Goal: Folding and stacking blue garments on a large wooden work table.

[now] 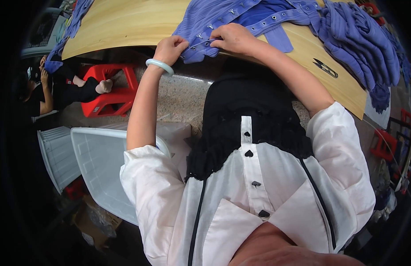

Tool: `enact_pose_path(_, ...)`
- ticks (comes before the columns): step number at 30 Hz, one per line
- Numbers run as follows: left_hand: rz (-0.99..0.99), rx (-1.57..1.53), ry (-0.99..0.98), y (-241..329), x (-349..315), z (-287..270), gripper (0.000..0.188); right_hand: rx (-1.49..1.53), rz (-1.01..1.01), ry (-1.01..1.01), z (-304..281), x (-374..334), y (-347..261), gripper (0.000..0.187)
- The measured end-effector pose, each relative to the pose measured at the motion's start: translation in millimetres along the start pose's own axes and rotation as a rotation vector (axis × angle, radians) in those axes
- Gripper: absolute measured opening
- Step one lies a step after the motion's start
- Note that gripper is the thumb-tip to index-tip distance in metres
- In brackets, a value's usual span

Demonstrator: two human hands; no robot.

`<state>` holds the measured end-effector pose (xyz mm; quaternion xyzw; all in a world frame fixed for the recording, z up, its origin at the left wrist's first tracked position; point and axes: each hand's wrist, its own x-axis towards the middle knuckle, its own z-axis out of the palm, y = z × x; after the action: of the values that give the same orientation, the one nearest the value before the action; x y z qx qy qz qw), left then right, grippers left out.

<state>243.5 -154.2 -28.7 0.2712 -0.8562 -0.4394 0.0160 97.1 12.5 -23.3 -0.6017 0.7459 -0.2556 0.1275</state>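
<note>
A purple-blue ribbed garment (199,21) lies at the table's near edge, with metal hooks and a band of eyelets along its opening. My left hand (171,48), below which a pale bangle (160,67) circles the wrist, pinches the garment's lower corner. Just to the right, my right hand (234,39) has thumb and forefinger closed on the same edge, beside a hook. What lies exactly between the fingertips is too small to make out.
A wooden table (126,22) spans the top. Black thread snips (325,68) lie near a heap of purple-blue garments (358,42) on the right. At left are a red stool (109,88), a white plastic bin (99,155) and a seated person (46,91) holding similar fabric.
</note>
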Motion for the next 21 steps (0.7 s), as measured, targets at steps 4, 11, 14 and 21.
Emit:
enact_pose_path(4,0.151,0.325,0.122,20.1,9.7,9.5,0.031,0.068,-0.026,0.052,5.8,0.0,1.8,0.022)
enact_pose_path(11,0.151,0.411,0.065,18.9,19.9,17.9,0.031,0.058,-0.057,0.123,9.6,1.5,-2.2,0.021)
enact_pose_path(14,0.151,0.382,0.109,24.1,12.9,18.7,0.027,0.077,-0.032,0.129,12.3,5.8,-1.1,0.021)
enact_pose_path(21,0.198,0.204,0.118,24.8,7.9,13.8,0.022,0.142,0.034,0.172,12.9,12.9,-2.7,0.022)
